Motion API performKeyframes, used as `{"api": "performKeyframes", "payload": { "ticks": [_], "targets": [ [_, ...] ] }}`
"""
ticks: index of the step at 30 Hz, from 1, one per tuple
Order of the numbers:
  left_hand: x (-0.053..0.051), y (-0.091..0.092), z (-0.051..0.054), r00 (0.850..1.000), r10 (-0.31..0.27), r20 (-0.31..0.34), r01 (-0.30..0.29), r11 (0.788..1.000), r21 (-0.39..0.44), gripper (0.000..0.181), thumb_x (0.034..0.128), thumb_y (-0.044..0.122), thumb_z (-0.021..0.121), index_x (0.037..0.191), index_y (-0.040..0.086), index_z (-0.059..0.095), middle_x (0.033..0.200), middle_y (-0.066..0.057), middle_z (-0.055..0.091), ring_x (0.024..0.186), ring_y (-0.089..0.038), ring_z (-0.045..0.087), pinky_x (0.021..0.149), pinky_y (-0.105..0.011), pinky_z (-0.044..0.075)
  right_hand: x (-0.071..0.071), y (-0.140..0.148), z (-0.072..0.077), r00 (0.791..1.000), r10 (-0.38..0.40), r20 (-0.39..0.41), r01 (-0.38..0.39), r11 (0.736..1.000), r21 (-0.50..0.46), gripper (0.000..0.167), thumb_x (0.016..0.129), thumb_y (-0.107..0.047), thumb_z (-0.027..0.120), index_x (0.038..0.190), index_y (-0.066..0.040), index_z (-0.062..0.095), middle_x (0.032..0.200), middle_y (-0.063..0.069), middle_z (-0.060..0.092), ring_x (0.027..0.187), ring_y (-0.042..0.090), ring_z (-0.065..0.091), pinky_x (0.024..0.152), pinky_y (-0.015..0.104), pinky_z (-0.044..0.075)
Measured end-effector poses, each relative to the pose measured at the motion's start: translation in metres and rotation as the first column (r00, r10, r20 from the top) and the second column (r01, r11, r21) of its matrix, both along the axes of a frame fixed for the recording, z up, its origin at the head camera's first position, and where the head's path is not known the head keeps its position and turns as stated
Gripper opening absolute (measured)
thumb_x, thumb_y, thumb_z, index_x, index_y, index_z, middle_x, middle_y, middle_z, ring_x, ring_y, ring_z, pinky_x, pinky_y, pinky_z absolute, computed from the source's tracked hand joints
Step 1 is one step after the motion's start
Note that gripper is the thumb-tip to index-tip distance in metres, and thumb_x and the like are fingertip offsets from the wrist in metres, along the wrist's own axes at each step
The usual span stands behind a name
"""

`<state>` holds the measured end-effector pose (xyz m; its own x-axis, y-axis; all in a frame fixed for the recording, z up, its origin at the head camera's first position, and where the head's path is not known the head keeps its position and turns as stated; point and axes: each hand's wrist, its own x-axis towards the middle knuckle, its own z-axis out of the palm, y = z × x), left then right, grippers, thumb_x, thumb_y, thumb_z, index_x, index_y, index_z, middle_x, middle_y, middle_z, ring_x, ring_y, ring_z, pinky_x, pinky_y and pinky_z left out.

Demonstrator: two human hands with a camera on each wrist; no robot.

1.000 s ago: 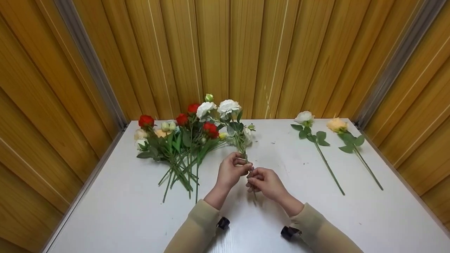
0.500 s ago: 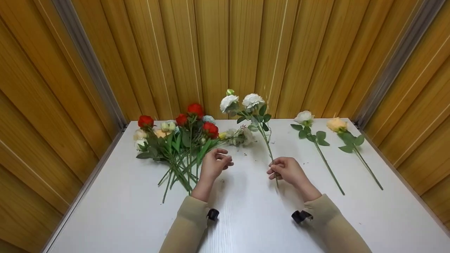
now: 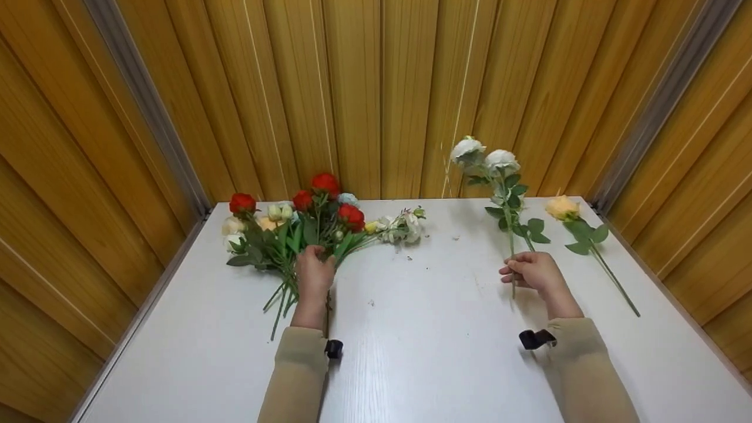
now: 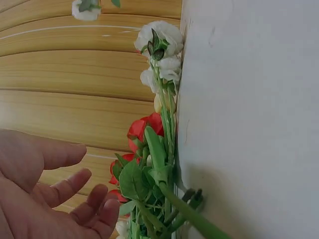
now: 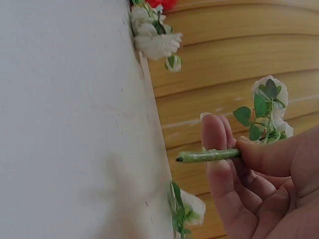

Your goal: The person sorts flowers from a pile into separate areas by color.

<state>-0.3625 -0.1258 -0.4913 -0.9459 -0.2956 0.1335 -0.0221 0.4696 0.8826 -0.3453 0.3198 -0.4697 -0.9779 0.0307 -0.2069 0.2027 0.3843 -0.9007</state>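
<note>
The left hand (image 3: 315, 276), thumb and fingers apart around nothing, is nearest the tangled heap of red, white and cream artificial flowers (image 3: 279, 241), whose blooms spread from its 10 to 12 o'clock. The right hand (image 3: 537, 273) pinches a two-bloomed white artificial flower (image 3: 504, 202) low on its slim green stem; the long axis points between 11 and 12 o'clock, overlapping a single white artificial rose (image 3: 535, 226) beyond. No writing is readable.

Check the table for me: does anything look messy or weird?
A little messy: tiny bits are scattered on the white table between the left hand and the right hand, odd on its plain top. They're too small to name.
</note>
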Motion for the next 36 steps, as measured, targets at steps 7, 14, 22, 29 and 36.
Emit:
{"api": "performKeyframes", "payload": {
  "ticks": [7, 14, 22, 29, 36],
  "targets": [
    [-0.001, -0.010, -0.008, 0.985, 0.032, 0.168, -0.001, 0.984, -0.180, 0.056, 0.0995, 0.010, 0.063, 0.147, -0.009, 0.041, 0.146, -0.042, 0.042, 0.137, -0.061, 0.039, 0.110, -0.067, 0.040, 0.004, 0.042, 0.002, 0.993, -0.053, 0.109, 0.053, 0.999, 0.001, 0.042, 0.109, -0.014, 0.051, 0.139, 0.015, 0.049, 0.085, -0.009, 0.078, 0.076, 0.004, 0.075, 0.068, 0.023, 0.058],
    [0.000, -0.014, -0.011, 0.964, 0.008, 0.266, 0.071, 0.955, -0.287, 0.061, 0.0993, 0.002, 0.060, 0.152, -0.011, 0.033, 0.148, -0.039, 0.045, 0.140, -0.059, 0.039, 0.112, -0.067, 0.039, 0.009, 0.071, -0.004, 0.982, -0.065, 0.175, 0.066, 0.998, 0.000, 0.040, 0.108, -0.012, 0.051, 0.137, 0.016, 0.048, 0.081, -0.009, 0.078, 0.074, 0.004, 0.075, 0.070, 0.024, 0.059],
    [0.002, -0.014, -0.012, 0.961, 0.014, 0.277, 0.082, 0.940, -0.331, 0.053, 0.0990, -0.001, 0.057, 0.148, -0.009, 0.039, 0.139, -0.035, 0.055, 0.135, -0.055, 0.047, 0.108, -0.067, 0.043, 0.013, 0.080, -0.021, 0.978, -0.095, 0.187, 0.110, 0.991, -0.070, 0.035, 0.106, -0.002, 0.049, 0.131, 0.022, 0.050, 0.078, -0.001, 0.075, 0.071, 0.009, 0.075, 0.070, 0.024, 0.060],
    [0.001, -0.015, -0.013, 0.959, 0.014, 0.282, 0.088, 0.934, -0.347, 0.055, 0.0987, 0.000, 0.058, 0.149, -0.009, 0.038, 0.137, -0.035, 0.057, 0.133, -0.055, 0.048, 0.105, -0.066, 0.046, 0.016, 0.080, -0.020, 0.976, -0.110, 0.189, 0.121, 0.992, -0.046, 0.032, 0.104, -0.002, 0.052, 0.123, 0.023, 0.058, 0.075, 0.001, 0.076, 0.069, 0.010, 0.075, 0.066, 0.023, 0.059],
    [0.001, -0.017, -0.011, 0.961, 0.039, 0.274, 0.067, 0.927, -0.369, 0.057, 0.0978, 0.001, 0.060, 0.149, -0.010, 0.038, 0.115, -0.032, 0.068, 0.110, -0.051, 0.064, 0.090, -0.062, 0.055, 0.017, 0.084, -0.014, 0.967, -0.205, 0.148, 0.212, 0.977, -0.032, 0.031, 0.098, -0.002, 0.059, 0.118, 0.022, 0.061, 0.070, 0.002, 0.073, 0.064, 0.011, 0.070, 0.064, 0.024, 0.058]
  ]
}}
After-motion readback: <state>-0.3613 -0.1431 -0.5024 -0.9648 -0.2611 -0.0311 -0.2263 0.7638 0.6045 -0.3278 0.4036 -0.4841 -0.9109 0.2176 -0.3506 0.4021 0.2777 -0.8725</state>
